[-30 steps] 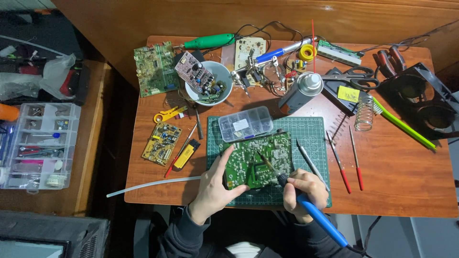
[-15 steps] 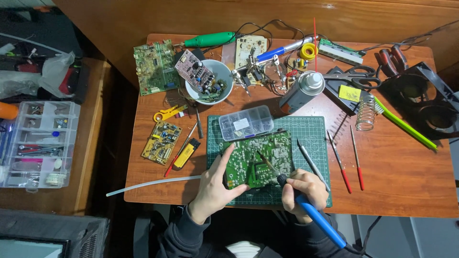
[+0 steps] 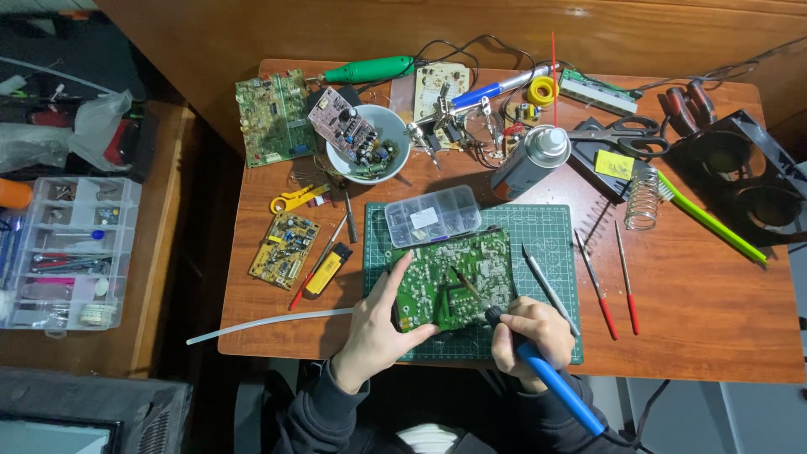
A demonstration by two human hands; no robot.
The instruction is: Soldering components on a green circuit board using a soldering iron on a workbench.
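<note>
A green circuit board (image 3: 458,273) lies solder side up on a green cutting mat (image 3: 546,244) near the front of the wooden table (image 3: 698,311). My left hand (image 3: 378,328) grips the board's left edge, thumb on top. My right hand (image 3: 531,335) holds a blue-handled soldering iron (image 3: 551,378) like a pen; its tip rests on the middle of the board. The iron's cord runs off towards me.
A clear parts box (image 3: 433,215) sits at the mat's far edge, a spray can (image 3: 530,161) beyond it. A white bowl (image 3: 367,143) holds boards. Red-handled tools (image 3: 626,277), a spring iron stand (image 3: 643,197), scissors (image 3: 626,134), a yellow board (image 3: 284,250) and a white tube (image 3: 269,324) lie around.
Both hands stay in place on the board and iron. The iron's tip has hardly shifted on the board.
</note>
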